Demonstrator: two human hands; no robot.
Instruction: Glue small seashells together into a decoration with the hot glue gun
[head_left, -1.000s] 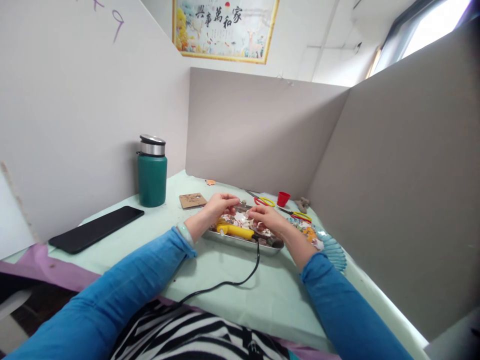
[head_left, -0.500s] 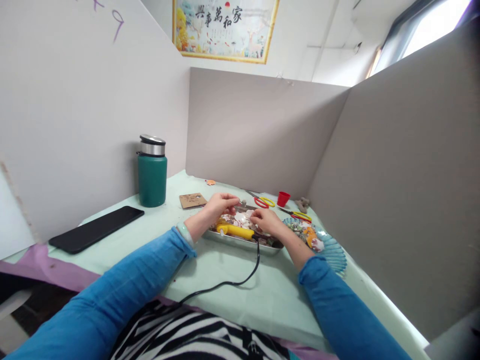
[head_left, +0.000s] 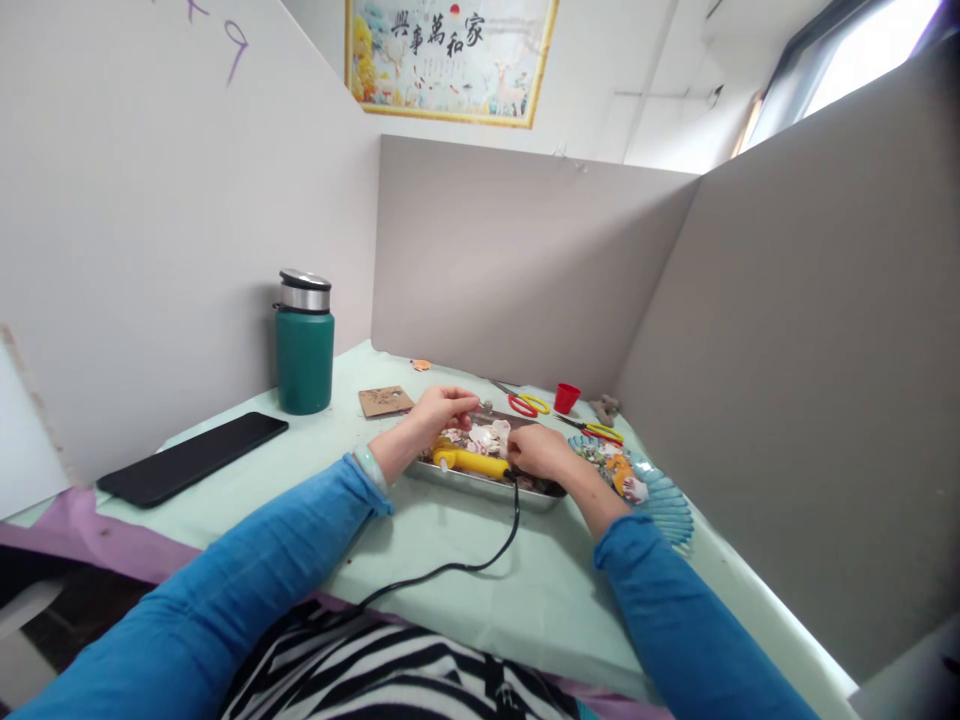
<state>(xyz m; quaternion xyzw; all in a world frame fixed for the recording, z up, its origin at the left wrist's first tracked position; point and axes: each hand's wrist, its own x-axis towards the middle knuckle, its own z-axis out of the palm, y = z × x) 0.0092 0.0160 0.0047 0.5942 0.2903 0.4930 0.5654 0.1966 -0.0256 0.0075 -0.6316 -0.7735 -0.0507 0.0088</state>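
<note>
A shallow metal tray sits in front of me, with white and pinkish shell-like pieces inside. Across its near side lies a yellow glue gun with a black cord. My left hand is over the tray's left part, thumb and fingers pinched at a tiny item too small to name. Over the right part of the tray is my right hand, fingers curled down by the shell pieces; whatever they hold, if anything, is hidden.
A blue ribbed plate of small colourful pieces is at the right. Scissors, more scissors and a red cup stand behind. At left are a brown card, a green bottle and a black phone. Grey partitions enclose the table.
My right hand has shifted slightly to the right and its fingers have curled in, uncovering more of the white pieces. My left hand stays in place.
</note>
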